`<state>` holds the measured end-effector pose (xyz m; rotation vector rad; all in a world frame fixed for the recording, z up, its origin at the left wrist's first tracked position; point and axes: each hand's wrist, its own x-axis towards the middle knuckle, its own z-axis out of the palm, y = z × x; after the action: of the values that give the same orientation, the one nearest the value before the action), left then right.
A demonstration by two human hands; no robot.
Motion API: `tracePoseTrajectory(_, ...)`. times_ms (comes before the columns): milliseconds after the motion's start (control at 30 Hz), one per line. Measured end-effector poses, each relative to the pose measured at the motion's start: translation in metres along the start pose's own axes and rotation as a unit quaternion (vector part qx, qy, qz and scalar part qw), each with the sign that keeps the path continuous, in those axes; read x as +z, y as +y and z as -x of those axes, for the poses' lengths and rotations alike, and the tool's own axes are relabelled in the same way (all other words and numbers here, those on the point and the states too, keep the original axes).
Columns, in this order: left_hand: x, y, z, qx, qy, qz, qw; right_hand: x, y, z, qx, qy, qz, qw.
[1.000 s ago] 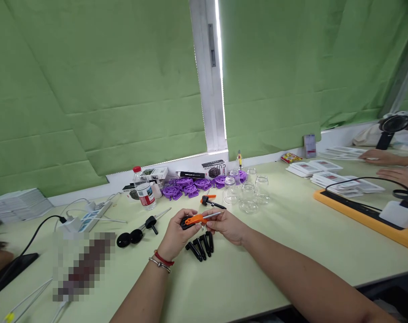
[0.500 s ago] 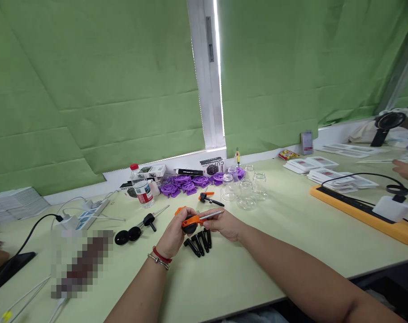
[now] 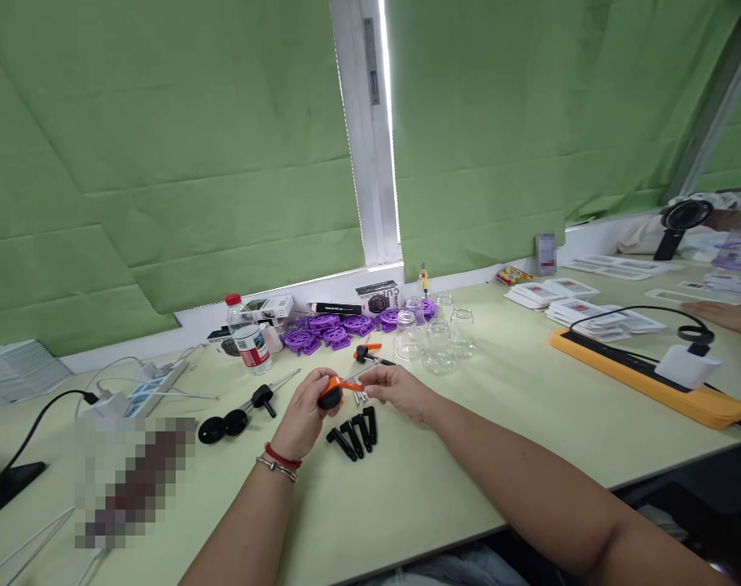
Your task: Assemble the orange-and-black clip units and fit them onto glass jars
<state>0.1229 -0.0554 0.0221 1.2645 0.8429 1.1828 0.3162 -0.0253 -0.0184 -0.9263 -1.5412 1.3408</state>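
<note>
My left hand (image 3: 308, 411) is closed around an orange-and-black part (image 3: 331, 394), a round black body with an orange arm pointing right. My right hand (image 3: 398, 392) pinches at the tip of that orange arm. A thin metal rod shows faintly by its fingers. Small metal pieces (image 3: 359, 399) lie just under the fingertips, partly hidden. Several black L-shaped handles (image 3: 357, 434) lie in a row on the table below my hands. Behind them is another orange-and-black piece (image 3: 367, 352) with a black handle. Left of my left hand lie black round parts with metal rods (image 3: 236, 421).
Purple plastic parts (image 3: 327, 332) and clear glass jars (image 3: 439, 350) stand toward the back. A bottle with a red cap (image 3: 248, 338) is behind left. To the right are an orange power strip (image 3: 639, 381), stacks of white cards (image 3: 581, 316) and another person's hand (image 3: 721, 314).
The orange-and-black part has turned in my hands, so its arm points right and the metal rod no longer lies across my right fingers. My view has shifted slightly.
</note>
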Motion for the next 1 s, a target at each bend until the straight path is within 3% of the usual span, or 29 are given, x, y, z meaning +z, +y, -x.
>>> tracePoseTrajectory(67,-0.006,0.0,-0.004,0.023,0.06,0.014,0.998,-0.005,0.0,-0.002,-0.02,0.066,0.128,0.989)
tracePoseTrajectory(133,-0.012,0.0,-0.007,0.042,0.112,0.027,0.992,-0.007,0.001,-0.005,-0.054,0.081,0.259,0.961)
tracePoseTrajectory(267,-0.017,0.002,-0.01,0.064,0.163,0.053,0.983,-0.001,0.0,-0.012,-0.113,-0.007,0.456,0.882)
tracePoseTrajectory(400,-0.019,0.0,-0.012,0.07,0.182,0.055,0.979,0.011,-0.004,-0.027,-0.144,-0.104,0.614,0.769)
tracePoseTrajectory(700,-0.024,-0.003,-0.014,0.08,0.189,0.05,0.978,0.028,-0.02,-0.039,-0.26,-0.228,0.746,0.569)
tracePoseTrajectory(1000,-0.024,-0.004,-0.014,0.067,0.19,0.056,0.978,0.038,-0.023,-0.041,-0.355,-0.284,0.741,0.493)
